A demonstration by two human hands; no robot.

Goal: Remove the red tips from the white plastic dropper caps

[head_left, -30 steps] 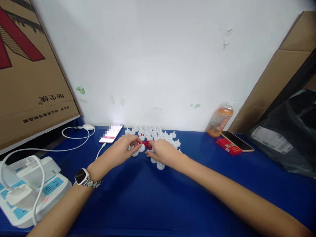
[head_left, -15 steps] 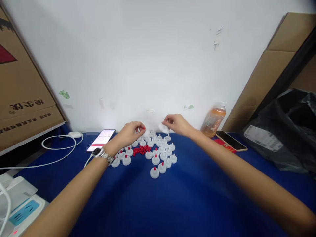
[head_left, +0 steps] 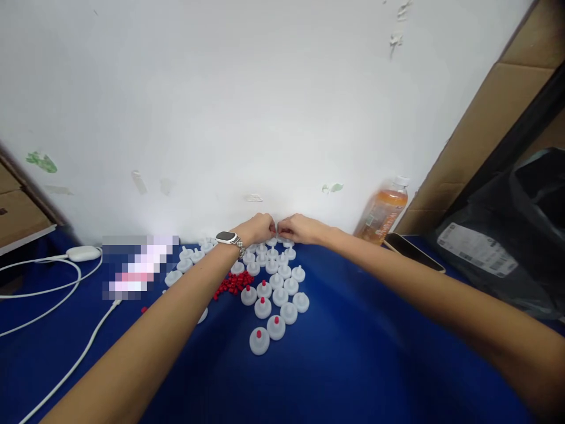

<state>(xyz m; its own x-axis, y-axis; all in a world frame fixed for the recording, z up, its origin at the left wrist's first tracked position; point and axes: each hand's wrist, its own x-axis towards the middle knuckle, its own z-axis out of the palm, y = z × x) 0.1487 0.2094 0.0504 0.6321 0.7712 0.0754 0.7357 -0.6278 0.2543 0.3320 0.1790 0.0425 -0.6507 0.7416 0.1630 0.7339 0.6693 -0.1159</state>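
Note:
My left hand (head_left: 261,227), with a watch on its wrist, is at the back of the blue-covered table by the wall, its fingers curled closed. Close beside it, fingertip to fingertip, my right hand (head_left: 298,227) is pinched closed too. Whatever either holds is hidden. Under and in front of the hands stand many white round caps with a nozzle (head_left: 272,266), placed close together. Several nearer ones, such as the front white cap (head_left: 259,341), carry a small red tip on the nozzle. A pile of small red tips (head_left: 236,283) lies right of my left forearm.
A bottle of orange drink (head_left: 385,213) stands at the right by the wall, a phone (head_left: 415,253) beside it. A black plastic bag (head_left: 507,218) and cardboard (head_left: 477,123) fill the right side. A white cable (head_left: 83,353) and blurred-out phone (head_left: 141,265) lie left.
My hands have come together at the back of the caps; before, they were apart, the left with a red tip and the right with a white piece. The view has shifted right.

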